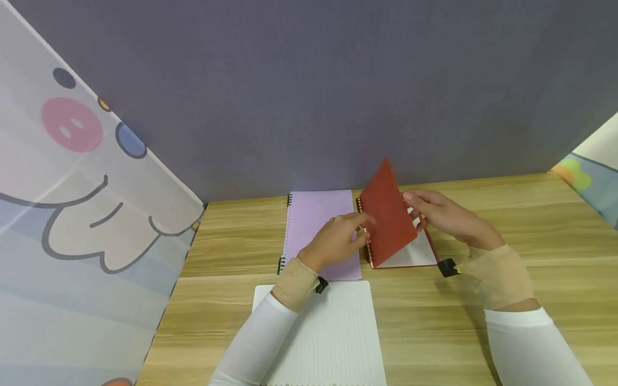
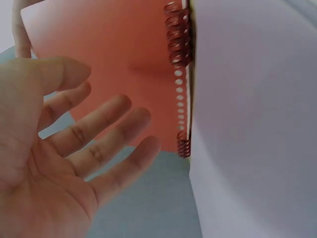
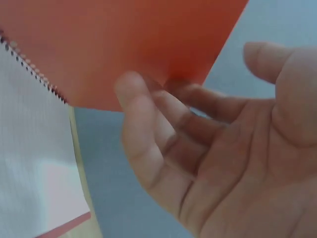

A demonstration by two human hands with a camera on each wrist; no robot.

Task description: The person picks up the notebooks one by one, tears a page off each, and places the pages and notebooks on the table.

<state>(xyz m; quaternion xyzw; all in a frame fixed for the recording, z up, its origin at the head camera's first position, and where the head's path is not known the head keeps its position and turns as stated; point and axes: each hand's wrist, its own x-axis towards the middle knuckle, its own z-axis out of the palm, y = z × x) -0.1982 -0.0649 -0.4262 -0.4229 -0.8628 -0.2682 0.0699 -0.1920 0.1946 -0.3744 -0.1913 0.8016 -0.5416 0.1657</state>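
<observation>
A purple notebook [image 1: 314,214] lies far on the wooden worktop [image 1: 541,257], a lined notebook [image 1: 338,332] nearer. Behind stands a grey panel [image 1: 314,96]; at left is a cartoon-printed sheet [image 1: 38,236], at right perhaps another sheet [image 1: 596,185].

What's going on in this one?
A person is handling a red spiral notebook on a wooden table. Its cover is tilted partway up, with the right hand at its free side, white paper below. The left hand is near the coil; whether it touches isn't clear. A purple notebook lies flat to the left, and a lined white page lies nearer the person, partly under the left forearm.
</observation>
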